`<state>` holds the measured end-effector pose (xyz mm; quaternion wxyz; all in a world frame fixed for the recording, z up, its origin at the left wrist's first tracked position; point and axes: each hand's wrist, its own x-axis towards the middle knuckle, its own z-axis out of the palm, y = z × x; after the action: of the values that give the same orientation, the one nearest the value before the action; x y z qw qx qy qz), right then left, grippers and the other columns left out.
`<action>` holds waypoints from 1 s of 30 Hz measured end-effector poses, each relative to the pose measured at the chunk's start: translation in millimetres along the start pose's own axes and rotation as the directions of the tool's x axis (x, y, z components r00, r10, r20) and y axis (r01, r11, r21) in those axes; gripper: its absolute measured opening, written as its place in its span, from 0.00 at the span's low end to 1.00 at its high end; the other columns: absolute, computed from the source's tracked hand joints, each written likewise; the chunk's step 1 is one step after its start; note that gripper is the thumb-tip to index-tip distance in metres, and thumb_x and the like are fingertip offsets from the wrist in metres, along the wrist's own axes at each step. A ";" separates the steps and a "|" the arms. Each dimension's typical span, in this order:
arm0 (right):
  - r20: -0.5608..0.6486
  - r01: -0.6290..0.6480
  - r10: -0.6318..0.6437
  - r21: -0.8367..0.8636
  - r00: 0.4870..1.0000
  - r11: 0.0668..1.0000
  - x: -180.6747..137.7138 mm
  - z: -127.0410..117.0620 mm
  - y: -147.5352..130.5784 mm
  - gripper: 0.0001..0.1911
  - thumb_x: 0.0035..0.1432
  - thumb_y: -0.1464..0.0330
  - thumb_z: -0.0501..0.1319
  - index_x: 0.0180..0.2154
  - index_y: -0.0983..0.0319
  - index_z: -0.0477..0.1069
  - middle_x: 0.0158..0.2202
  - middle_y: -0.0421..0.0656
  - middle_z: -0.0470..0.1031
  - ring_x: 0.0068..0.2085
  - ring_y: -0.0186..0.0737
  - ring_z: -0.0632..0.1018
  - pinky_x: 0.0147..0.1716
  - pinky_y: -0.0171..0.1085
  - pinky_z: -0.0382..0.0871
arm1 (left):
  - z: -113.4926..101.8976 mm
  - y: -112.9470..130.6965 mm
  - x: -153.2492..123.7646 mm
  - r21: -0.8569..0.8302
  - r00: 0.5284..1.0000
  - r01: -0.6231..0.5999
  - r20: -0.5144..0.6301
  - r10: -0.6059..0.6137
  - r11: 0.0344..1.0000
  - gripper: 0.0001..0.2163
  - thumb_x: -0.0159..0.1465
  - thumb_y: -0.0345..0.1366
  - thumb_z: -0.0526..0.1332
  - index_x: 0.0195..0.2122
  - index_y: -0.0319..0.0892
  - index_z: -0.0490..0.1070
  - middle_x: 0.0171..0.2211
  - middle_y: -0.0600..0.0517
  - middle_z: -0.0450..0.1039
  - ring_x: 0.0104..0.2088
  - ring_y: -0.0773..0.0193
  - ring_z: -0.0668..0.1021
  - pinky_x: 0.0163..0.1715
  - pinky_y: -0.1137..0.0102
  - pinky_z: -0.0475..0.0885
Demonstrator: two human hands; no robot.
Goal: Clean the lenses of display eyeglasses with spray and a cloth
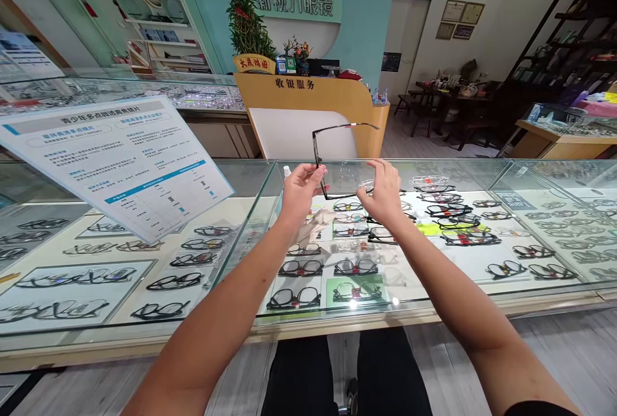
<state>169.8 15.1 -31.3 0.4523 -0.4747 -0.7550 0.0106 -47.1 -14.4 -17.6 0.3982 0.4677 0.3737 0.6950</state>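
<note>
My left hand is raised above the glass counter, thumb and fingers pinching a pair of black-framed eyeglasses near the middle of the front. The frame stands on its side, with both temples unfolded and pointing right. To the right, my right hand has its thumb and fingers apart. The lower temple reaches its thumb, and its tip is hidden there; whether they touch, I cannot tell. Beneath both hands, rows of eyeglasses lie inside the glass display case.
A printed sheet stands tilted on the counter at left. More eyeglasses lie in the case below it. Beyond the counter is a yellow-and-white reception desk with a plant. A wooden table stands at the back right.
</note>
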 end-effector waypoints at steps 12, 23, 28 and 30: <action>0.139 0.217 -0.268 0.302 0.953 0.928 -6.0 2.2 -16.9 0.25 0.70 0.53 0.67 0.62 0.56 0.73 0.64 0.54 0.78 0.66 0.60 0.77 0.70 0.61 0.65 | 9.4 -13.7 -15.4 0.067 0.979 0.033 0.200 -0.046 0.997 0.21 0.58 0.54 0.79 0.41 0.43 0.80 0.65 0.42 0.74 0.59 0.49 0.79 0.49 0.59 0.85; 0.235 0.192 -0.282 0.345 0.930 0.919 -9.9 9.6 -15.2 0.23 0.75 0.52 0.62 0.60 0.59 0.76 0.62 0.57 0.83 0.64 0.62 0.79 0.64 0.61 0.75 | 12.1 -11.1 -20.4 0.087 0.949 0.130 0.276 -0.149 0.988 0.26 0.60 0.54 0.79 0.51 0.44 0.79 0.63 0.41 0.77 0.59 0.49 0.79 0.46 0.64 0.81; 0.234 0.228 -0.297 0.283 0.926 0.932 -10.1 10.7 -13.7 0.20 0.75 0.58 0.61 0.61 0.59 0.76 0.63 0.56 0.83 0.65 0.60 0.80 0.67 0.61 0.72 | 11.2 -14.4 -19.8 0.150 0.950 0.074 0.290 -0.116 0.986 0.24 0.62 0.52 0.77 0.52 0.45 0.77 0.64 0.41 0.77 0.65 0.45 0.77 0.57 0.55 0.78; 0.232 0.244 -0.306 0.262 0.923 0.934 -9.8 10.8 -12.8 0.20 0.76 0.59 0.60 0.62 0.58 0.75 0.63 0.55 0.83 0.65 0.59 0.80 0.70 0.61 0.69 | 11.9 -14.1 -20.4 0.200 0.955 0.019 0.287 -0.077 0.980 0.22 0.63 0.51 0.76 0.51 0.46 0.77 0.63 0.42 0.78 0.67 0.45 0.76 0.61 0.54 0.76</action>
<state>154.6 5.4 -38.6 0.3938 -0.3022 -0.8626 0.0978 -27.9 -25.3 -34.0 0.4185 0.5931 0.3881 0.5679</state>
